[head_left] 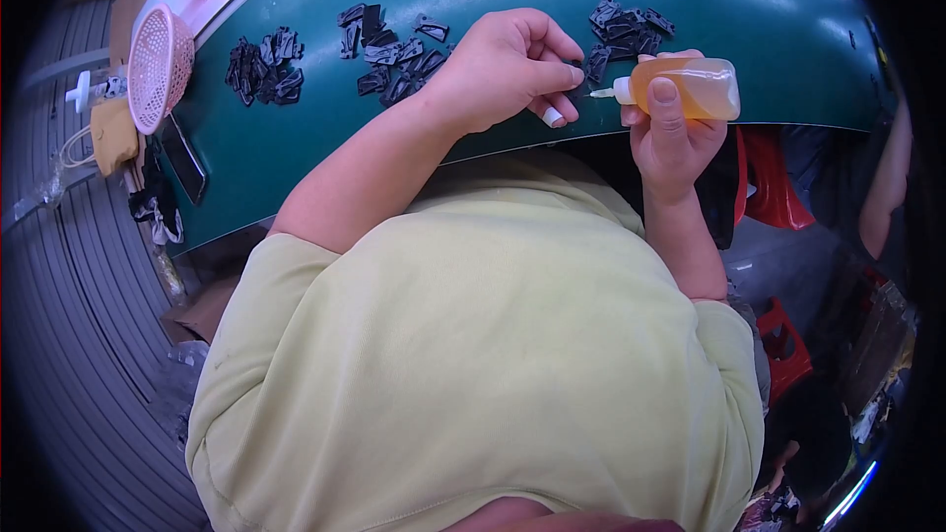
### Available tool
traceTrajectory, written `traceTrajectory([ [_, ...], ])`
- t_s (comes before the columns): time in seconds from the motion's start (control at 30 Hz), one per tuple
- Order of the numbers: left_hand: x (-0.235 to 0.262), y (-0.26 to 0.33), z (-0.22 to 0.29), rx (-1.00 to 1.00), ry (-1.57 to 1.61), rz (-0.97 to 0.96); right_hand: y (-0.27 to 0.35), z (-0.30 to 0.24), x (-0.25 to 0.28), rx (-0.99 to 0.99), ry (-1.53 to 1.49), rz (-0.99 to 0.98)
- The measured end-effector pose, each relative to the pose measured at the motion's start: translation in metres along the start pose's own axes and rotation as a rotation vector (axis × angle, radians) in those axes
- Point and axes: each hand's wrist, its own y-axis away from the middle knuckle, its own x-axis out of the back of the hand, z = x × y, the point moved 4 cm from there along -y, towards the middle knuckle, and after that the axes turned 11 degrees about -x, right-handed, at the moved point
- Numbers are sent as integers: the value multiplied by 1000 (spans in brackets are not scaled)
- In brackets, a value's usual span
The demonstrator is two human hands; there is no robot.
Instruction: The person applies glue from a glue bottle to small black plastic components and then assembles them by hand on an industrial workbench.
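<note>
Hands are both up at the near edge of the dark green curved work surface (296,158). Your right hand (675,133) is wrapped tight around a small clear plastic squeeze bottle of amber liquid (690,89), lying sideways with its white nozzle pointing left. Your left hand (503,69) has its fingers curled shut right at the nozzle tip, probably pinching a small black piece, hard to tell though. Piles of small black plastic clips (394,54) sit just behind your left hand, and a pink mesh basket (158,64) lies on its side far left.
</note>
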Motion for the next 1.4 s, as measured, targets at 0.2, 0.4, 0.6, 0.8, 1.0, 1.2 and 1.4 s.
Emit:
traceTrajectory([
  [0.2, 1, 0, 0, -10, 3, -10, -1, -3, -2, 34, 121, 18],
  [0.4, 4, 0, 0, -36, -26, 29, -15, -15, 26, -6, -236, 183],
  [0.6, 13, -15, 12, -232, -439, 172, -18, -17, 34, 11, -251, 187],
  [0.8, 3, -7, 22, -487, -903, 137, -16, -18, 36, 28, -209, 168],
  [1.0, 79, 28, 53, -344, -1186, 334, -18, -18, 35, 11, -207, 158],
  [1.2, 96, 5, 54, -233, -1307, -70, -17, -16, 30, 22, -198, 170],
  [1.4, 83, 1, 65, -420, -1112, -71, -21, -15, 37, -7, -218, 177],
])
